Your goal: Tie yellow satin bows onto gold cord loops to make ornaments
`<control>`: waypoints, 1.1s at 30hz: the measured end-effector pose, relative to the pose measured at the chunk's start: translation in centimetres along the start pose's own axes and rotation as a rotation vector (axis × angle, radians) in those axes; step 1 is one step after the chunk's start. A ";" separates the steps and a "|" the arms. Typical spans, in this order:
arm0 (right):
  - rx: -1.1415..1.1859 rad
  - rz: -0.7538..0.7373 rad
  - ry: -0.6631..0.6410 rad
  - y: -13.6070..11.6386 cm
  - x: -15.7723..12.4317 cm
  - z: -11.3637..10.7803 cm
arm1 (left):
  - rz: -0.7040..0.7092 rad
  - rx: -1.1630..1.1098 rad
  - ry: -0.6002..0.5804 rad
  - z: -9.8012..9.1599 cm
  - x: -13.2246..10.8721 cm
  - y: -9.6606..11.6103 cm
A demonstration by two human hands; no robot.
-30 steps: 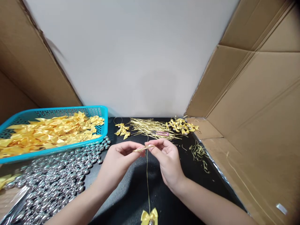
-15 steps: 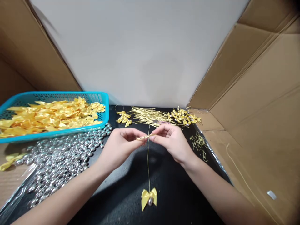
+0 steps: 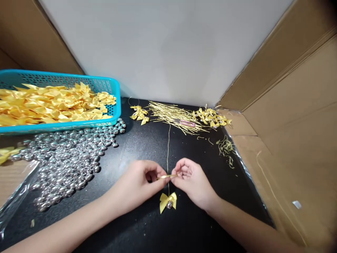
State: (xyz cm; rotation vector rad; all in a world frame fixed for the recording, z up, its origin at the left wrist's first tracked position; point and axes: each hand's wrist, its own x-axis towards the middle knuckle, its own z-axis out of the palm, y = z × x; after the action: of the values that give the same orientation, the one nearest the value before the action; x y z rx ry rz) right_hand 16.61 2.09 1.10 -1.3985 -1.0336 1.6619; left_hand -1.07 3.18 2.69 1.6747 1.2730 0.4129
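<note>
"What lies at left?"
"A basket point(image 3: 118, 100) with bows point(image 3: 55, 103) in it; in front, beads point(image 3: 71, 165) on the table point(image 3: 131, 226)."
"And at the back?"
"A heap of strands point(image 3: 168, 113), a clip point(image 3: 187, 123) on it, between the left cluster point(image 3: 140, 114) and the right cluster point(image 3: 212, 117)."
"The thread scraps point(image 3: 225, 146)?"
"At right, in front of the right cluster."
"And the single bow point(image 3: 164, 201)?"
"On the table, just nearer the person than the left hand point(image 3: 144, 182) and right hand point(image 3: 191, 184)."
</note>
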 end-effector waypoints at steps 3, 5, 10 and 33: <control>0.004 0.016 0.016 1.4 -1.7 0.0 | -0.032 -0.020 -0.078 1.2 -1.1 -0.3; -0.009 0.007 0.020 2.0 -2.5 0.0 | -0.029 -0.026 -0.093 1.8 -1.7 -0.5; -0.219 -0.072 0.090 2.8 -3.8 0.2 | 0.011 0.068 -0.084 2.5 -2.9 -1.5; -0.477 -0.327 0.218 3.7 -4.3 -0.4 | 0.073 -0.069 -0.115 3.1 -1.7 -2.2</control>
State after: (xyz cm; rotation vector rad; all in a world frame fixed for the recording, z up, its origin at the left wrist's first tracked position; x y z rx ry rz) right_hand 17.59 -3.27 -0.49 -1.5605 -1.4989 1.0398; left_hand -0.69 0.16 -0.15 1.6657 1.1041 0.3943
